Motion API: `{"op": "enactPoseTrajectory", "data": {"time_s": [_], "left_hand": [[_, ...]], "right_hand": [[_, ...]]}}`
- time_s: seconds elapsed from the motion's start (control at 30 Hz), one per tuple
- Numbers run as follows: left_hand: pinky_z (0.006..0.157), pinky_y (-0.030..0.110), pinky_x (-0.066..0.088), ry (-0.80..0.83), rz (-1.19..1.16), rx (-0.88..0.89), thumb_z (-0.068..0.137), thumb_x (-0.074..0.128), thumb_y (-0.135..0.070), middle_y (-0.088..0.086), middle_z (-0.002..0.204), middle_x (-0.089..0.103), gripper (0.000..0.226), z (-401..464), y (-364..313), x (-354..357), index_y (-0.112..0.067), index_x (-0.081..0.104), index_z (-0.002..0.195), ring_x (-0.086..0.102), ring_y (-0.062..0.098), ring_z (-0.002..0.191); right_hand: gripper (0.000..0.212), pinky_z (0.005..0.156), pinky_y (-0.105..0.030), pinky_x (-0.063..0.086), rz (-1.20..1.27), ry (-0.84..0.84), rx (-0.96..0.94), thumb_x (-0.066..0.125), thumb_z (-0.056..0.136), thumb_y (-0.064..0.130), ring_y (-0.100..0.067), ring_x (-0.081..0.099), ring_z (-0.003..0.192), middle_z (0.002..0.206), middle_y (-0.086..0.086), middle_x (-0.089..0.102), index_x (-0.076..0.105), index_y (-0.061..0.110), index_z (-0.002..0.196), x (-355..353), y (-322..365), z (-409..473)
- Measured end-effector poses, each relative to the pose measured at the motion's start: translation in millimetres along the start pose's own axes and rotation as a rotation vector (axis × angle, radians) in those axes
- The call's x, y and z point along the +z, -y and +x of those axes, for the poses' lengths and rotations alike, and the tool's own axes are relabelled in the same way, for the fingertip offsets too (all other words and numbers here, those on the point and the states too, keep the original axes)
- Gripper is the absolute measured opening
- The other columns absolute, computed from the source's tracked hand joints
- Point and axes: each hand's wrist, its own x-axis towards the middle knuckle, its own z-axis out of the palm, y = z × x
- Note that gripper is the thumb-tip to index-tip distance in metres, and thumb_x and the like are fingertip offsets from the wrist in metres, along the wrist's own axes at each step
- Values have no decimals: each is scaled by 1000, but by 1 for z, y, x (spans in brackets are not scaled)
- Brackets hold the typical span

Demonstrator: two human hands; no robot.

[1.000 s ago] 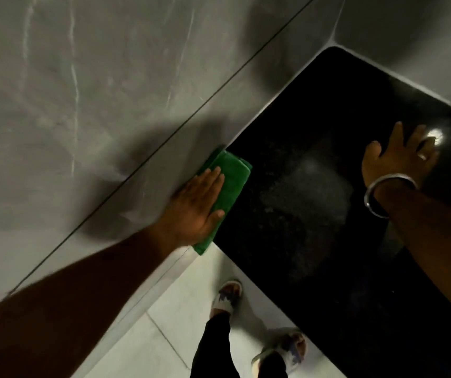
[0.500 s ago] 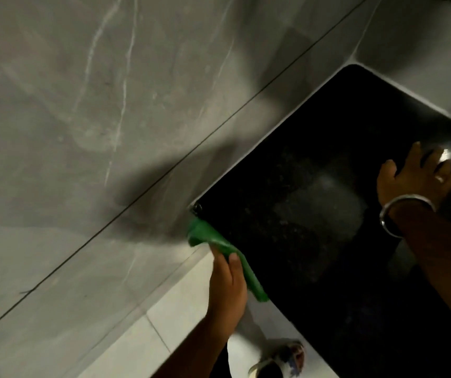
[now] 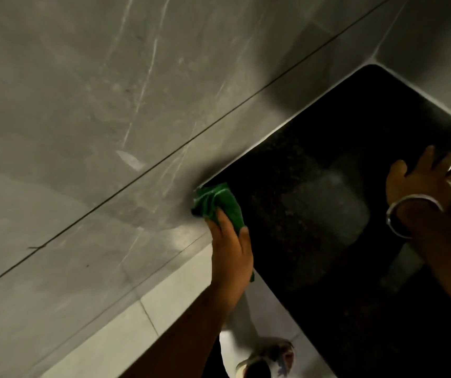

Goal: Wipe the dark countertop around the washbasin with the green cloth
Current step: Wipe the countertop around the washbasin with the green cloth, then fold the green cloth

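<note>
The dark speckled countertop (image 3: 328,165) fills the right half of the view, bounded by grey wall tiles. My left hand (image 3: 231,249) grips the bunched green cloth (image 3: 216,201) at the countertop's front left corner, where the slab meets the side wall. My right hand (image 3: 426,178) lies flat on the countertop farther right, fingers spread, with a ring on one finger and a metal bangle (image 3: 410,211) on the wrist. No washbasin is in view.
A grey marbled wall (image 3: 109,118) with a dark grout line runs along the left. Pale floor tiles (image 3: 137,331) lie below the counter edge. My foot in a sandal (image 3: 268,356) stands close to the counter front.
My left hand moved the cloth from flat against the wall edge down to the front corner, and now holds it bunched there. My right hand stayed planted on the countertop.
</note>
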Motion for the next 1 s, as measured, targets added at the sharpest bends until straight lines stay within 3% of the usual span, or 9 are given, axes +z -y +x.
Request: {"op": "enactPoseTrajectory", "data": {"time_s": [0.17, 0.27, 0.37, 0.47, 0.57, 0.67, 0.8, 0.9, 1.0], "left_hand": [[112, 50, 40, 5, 395, 132, 101, 32, -45, 19, 162, -16, 72, 0, 16, -8, -17, -5, 156, 24, 46, 145], [121, 49, 15, 131, 668, 387, 97, 25, -51, 15, 163, -12, 73, -22, 29, -11, -19, -6, 155, -2, 37, 151], [122, 47, 4, 262, 778, 618, 97, 26, -52, 16, 164, 5, 73, -25, 10, 7, -12, 9, 156, 3, 32, 152], [121, 48, 20, 397, 777, 874, 98, 32, -47, 17, 161, 25, 66, -11, -19, 17, -7, 31, 152, 22, 33, 149], [121, 45, 24, 569, 676, 1078, 97, 40, -41, 10, 159, 32, 56, 15, -32, 13, -12, 45, 145, 28, 27, 148], [110, 49, 39, 504, 595, 1046, 92, 55, -42, 12, 155, 39, 60, 39, -26, -4, -11, 46, 143, 38, 30, 143], [93, 48, 43, 311, 915, 759, 72, 52, -77, 12, 128, 57, 88, 55, -36, -27, -17, 44, 136, 56, 34, 116], [86, 42, 44, 543, 990, 677, 68, 61, -72, 6, 108, 66, 68, 58, -59, -26, -22, 53, 112, 63, 30, 104], [83, 37, 53, 892, 950, 498, 69, 74, -56, 4, 107, 69, 51, 70, -82, -28, -22, 63, 105, 67, 27, 99]], "right_hand": [[78, 116, -59, 1, -31, 64, -28, 23, 88, 61, -48, 7, 144, 160, -22, 7, 15, 18, 152, -10, 2, -5], [72, 117, -57, -1, -38, 147, -45, 27, 95, 54, -45, 3, 145, 160, -23, 2, 10, 15, 153, -26, 6, -14], [62, 118, -57, 1, -48, 275, -106, 21, 100, 45, -43, 2, 146, 160, -21, 3, 14, 13, 153, -44, 4, -24], [56, 113, -52, 25, 15, 291, -256, 25, 100, 46, -41, 32, 137, 148, -25, 37, 46, 9, 138, -64, 9, -65], [58, 84, -39, 50, 199, 312, -320, 42, 87, 66, -32, 64, 96, 98, -16, 69, 70, 16, 93, -81, 17, -127], [72, 71, -37, 55, 274, 558, -198, 50, 65, 82, -21, 69, 82, 85, -3, 72, 70, 18, 92, -77, 18, -165], [53, 80, -30, 53, 377, 653, -133, 77, 65, 59, -21, 68, 97, 105, -3, 74, 71, 23, 104, -68, 34, -184], [48, 78, -27, 49, 402, 707, -38, 82, 70, 41, -26, 67, 100, 109, -9, 71, 71, 14, 108, -66, 48, -187], [22, 61, -23, 54, 780, 700, 256, 84, 70, 21, -13, 70, 70, 93, -7, 72, 71, 13, 85, -72, 36, -204]]}}
